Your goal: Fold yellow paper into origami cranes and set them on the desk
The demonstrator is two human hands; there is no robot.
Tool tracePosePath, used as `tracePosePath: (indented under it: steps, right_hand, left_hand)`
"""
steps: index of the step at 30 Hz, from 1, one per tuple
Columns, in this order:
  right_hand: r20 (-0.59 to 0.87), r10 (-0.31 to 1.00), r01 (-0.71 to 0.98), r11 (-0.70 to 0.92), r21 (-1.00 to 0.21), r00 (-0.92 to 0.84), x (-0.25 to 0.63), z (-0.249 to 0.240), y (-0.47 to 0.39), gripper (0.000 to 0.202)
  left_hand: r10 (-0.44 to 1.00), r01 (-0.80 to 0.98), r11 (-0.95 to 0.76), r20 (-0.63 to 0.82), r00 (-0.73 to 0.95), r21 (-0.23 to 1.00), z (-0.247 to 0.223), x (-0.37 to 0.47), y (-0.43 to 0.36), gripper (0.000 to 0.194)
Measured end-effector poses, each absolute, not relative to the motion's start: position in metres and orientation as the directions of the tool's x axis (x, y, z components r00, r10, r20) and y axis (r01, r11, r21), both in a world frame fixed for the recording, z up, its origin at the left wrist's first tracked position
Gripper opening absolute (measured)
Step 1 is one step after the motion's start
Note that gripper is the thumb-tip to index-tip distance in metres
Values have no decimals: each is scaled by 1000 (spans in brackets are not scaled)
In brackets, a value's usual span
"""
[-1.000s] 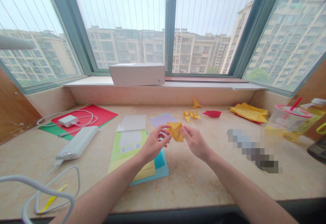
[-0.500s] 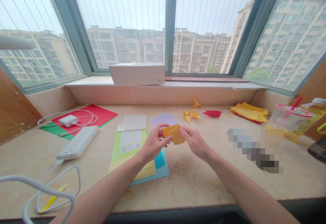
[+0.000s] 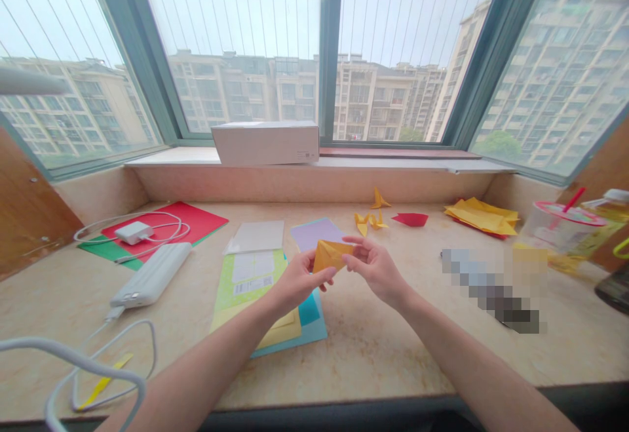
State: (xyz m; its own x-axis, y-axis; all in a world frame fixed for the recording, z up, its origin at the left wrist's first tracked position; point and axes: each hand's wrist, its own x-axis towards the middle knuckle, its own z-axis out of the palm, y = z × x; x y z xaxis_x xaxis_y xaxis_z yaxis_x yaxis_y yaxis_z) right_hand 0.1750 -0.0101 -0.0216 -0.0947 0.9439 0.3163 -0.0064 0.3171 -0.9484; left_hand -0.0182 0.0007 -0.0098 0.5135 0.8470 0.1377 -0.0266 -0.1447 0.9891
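Observation:
Between my hands, above the middle of the counter, is a folded piece of orange-yellow origami paper [image 3: 330,256] with creases across its face. My left hand [image 3: 303,278] pinches its left side, thumb in front along the lower edge. The thumb and fingers of my right hand [image 3: 371,263] close on its right end. Behind the hands lies a lilac paper sheet [image 3: 314,232]. Farther back stand several folded yellow paper pieces [image 3: 369,221], with a folded red paper piece [image 3: 411,219] to their right.
Coloured papers [image 3: 289,333] lie under my left forearm. A white power bank [image 3: 151,276], a charger [image 3: 133,232] and looping cables are at left. Yellow sheets [image 3: 481,216], a lidded cup [image 3: 555,232] and a bottle [image 3: 612,206] stand at right. A white box [image 3: 265,143] rests on the sill.
The folded paper has been turned in my hands, its lower corner no longer pointing down on the right. My right fingers have shifted their hold on its right end.

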Motion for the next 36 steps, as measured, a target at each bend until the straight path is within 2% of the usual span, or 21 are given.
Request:
tracePosePath:
  steps: [7, 13, 18, 27, 36]
  right_hand:
    - [300, 944, -44, 297, -954, -140, 173, -18, -14, 47]
    - [312, 943, -16, 312, -950, -117, 172, -14, -17, 29]
    - [300, 952, -31, 298, -954, -62, 174, -14, -15, 28]
    - [297, 940, -7, 300, -954, -169, 168, -20, -17, 27]
    - [270, 954, 20, 275, -961, -127, 167, -11, -23, 26]
  left_hand:
    - [877, -24, -143, 138, 460, 989, -11, -18, 2, 35]
    - [862, -28, -134, 131, 489, 991, -7, -18, 0, 39]
    - [866, -20, -94, 92, 491, 995, -7, -18, 0, 41]
    - [844, 18, -154, 122, 522, 988, -12, -19, 3, 37]
    - [837, -25, -115, 110, 536, 993, -7, -20, 1, 38]
